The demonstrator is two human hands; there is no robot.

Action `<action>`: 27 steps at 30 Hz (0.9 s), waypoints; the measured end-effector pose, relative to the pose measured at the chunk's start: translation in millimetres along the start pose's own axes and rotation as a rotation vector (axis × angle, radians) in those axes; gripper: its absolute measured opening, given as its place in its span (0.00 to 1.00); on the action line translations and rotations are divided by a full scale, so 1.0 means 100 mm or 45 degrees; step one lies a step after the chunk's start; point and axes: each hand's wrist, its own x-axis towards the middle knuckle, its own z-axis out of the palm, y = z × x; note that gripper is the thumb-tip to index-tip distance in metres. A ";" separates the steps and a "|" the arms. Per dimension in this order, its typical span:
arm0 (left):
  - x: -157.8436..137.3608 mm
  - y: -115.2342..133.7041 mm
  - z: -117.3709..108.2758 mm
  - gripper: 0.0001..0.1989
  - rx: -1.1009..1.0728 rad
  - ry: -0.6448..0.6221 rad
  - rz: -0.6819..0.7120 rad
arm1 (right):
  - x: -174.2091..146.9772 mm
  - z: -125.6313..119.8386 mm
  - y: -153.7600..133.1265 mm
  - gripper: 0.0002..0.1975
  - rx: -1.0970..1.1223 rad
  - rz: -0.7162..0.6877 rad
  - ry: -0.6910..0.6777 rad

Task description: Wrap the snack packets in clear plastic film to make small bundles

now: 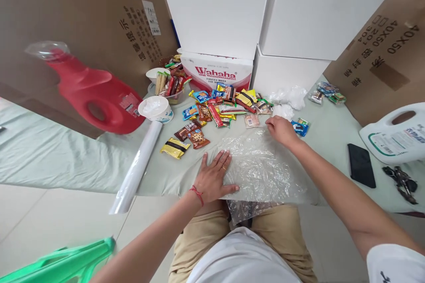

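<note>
My left hand [214,177] lies flat, fingers spread, on the cloth-covered table at the left edge of a crinkled sheet of clear plastic film [265,168]. The film's near end hangs over the table edge above my lap. At the film's far right corner, the fingers of my right hand [281,130] are pinched together on it. Just left of those fingertips sits a small pink packet [251,120]. Beyond my left hand are a yellow packet [175,148] and a brown cookie packet [198,138]. A blue packet [300,128] rests right of my right hand.
Wrapped snacks [229,101] are heaped before a Wahaha box [217,73]. To the left are a film roll [137,166], a paper cup [156,109] and a red jug [96,88]. A phone [361,166], sunglasses [401,183] and a white jug [398,135] lie right.
</note>
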 end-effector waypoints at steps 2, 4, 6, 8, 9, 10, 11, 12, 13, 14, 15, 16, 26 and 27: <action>0.00 0.00 0.00 0.52 0.000 0.011 -0.001 | 0.03 0.04 -0.11 0.19 0.023 0.158 0.017; 0.00 0.01 0.01 0.52 -0.005 0.021 -0.009 | 0.14 0.14 -0.32 0.27 0.064 0.282 0.062; 0.00 0.01 0.01 0.52 -0.013 0.023 -0.023 | 0.30 0.28 -0.56 0.36 0.111 0.347 0.065; 0.00 0.02 0.02 0.53 -0.022 0.012 -0.035 | 0.45 0.39 -0.75 0.38 0.113 0.350 0.021; 0.00 0.02 0.02 0.53 -0.026 0.004 -0.040 | 0.50 0.41 -0.81 0.36 0.099 0.351 -0.005; 0.00 0.02 0.02 0.53 -0.031 -0.003 -0.043 | 0.53 0.42 -0.84 0.33 0.081 0.356 -0.027; 0.01 0.02 0.02 0.54 -0.036 -0.006 -0.044 | 0.53 0.39 -0.83 0.31 0.063 0.362 -0.035; 0.01 0.02 0.02 0.54 -0.040 -0.006 -0.044 | 0.50 0.34 -0.81 0.29 0.050 0.362 -0.026; 0.00 0.02 0.01 0.54 -0.042 -0.003 -0.044 | 0.42 0.26 -0.76 0.28 0.039 0.351 -0.001; 0.00 0.02 0.01 0.53 -0.043 0.003 -0.043 | 0.31 0.17 -0.72 0.28 0.029 0.328 0.037; 0.00 0.02 0.01 0.53 -0.042 0.009 -0.042 | 0.15 0.07 -0.68 0.28 0.019 0.292 0.088; 0.00 0.02 0.01 0.53 -0.041 0.013 -0.040 | -0.05 -0.02 -0.65 0.27 0.012 0.248 0.152; 0.00 0.03 0.00 0.53 -0.081 -0.012 -0.052 | -1.50 0.59 -1.01 0.24 0.131 0.128 0.285; -0.01 0.03 -0.02 0.51 -0.094 -0.013 -0.053 | -1.55 0.64 -1.02 0.24 0.144 0.118 0.315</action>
